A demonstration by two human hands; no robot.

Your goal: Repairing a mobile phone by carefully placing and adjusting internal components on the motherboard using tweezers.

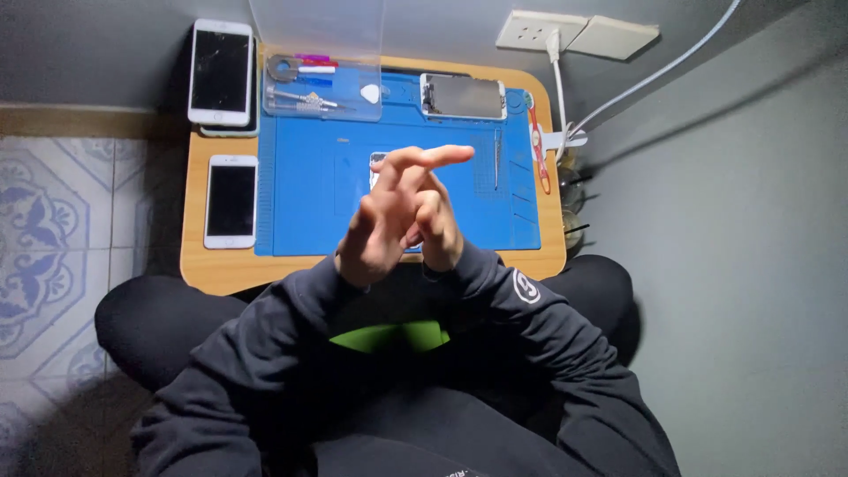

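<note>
My left hand (378, 225) and my right hand (441, 231) are raised together over the blue work mat (309, 194), palms and fingers touching. The left hand's fingers stretch out to the right; the right hand's fingers curl against it. Whether anything small sits between them is hidden. Beneath them on the mat lies a small phone (377, 161), mostly covered by my hands.
The mat lies on a small wooden table (201, 265). Two white phones (230, 201) (220, 71) lie at its left. A clear tool box (322, 88), a dismantled phone (463, 97), tweezers (496, 159) and a red tool (539, 150) are farther back. A power strip (574, 34) sits on the floor behind.
</note>
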